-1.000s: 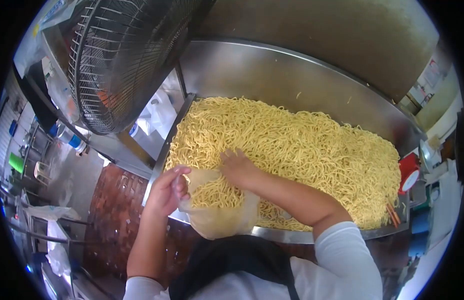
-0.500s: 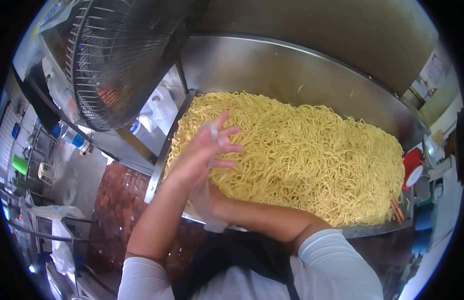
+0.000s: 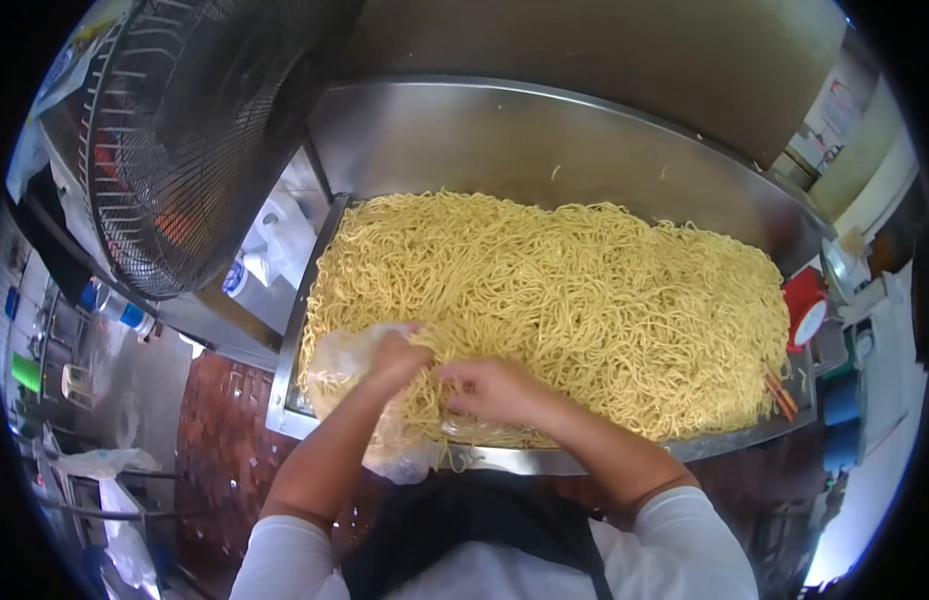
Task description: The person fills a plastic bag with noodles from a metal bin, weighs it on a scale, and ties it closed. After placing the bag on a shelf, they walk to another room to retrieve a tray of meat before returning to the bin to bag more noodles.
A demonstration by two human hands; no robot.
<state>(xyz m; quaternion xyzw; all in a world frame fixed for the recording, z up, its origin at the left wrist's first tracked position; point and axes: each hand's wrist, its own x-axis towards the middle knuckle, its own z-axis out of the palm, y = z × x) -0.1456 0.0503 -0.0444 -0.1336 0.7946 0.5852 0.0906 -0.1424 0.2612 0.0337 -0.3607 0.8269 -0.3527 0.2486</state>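
A thick bed of yellow noodles (image 3: 605, 310) fills the metal tray (image 3: 295, 428) in front of me. At its near left part, a clear plastic bag (image 3: 340, 365) spreads out, with noodles in or under its lower part. My left hand (image 3: 397, 362) is closed on the bag's plastic near its upper edge. Just to the right, my right hand (image 3: 493, 388) is low over the noodles, its fingers curled inward and pointing toward the left hand. Whatever its fingertips hold is too small or blurred to make out. A small gap separates the two hands.
A large caged fan (image 3: 185, 150) stands close at the upper left. At the tray's right end are a red scale (image 3: 807, 312) and chopsticks (image 3: 781, 396). A metal wall (image 3: 545, 140) rises behind the noodles. White plastic jugs (image 3: 283, 235) sit beyond the left edge.
My left hand, earlier spread open and raised over the noodles, has come down and closed on the bag. My right hand, hidden before behind the left forearm, has moved right into view.
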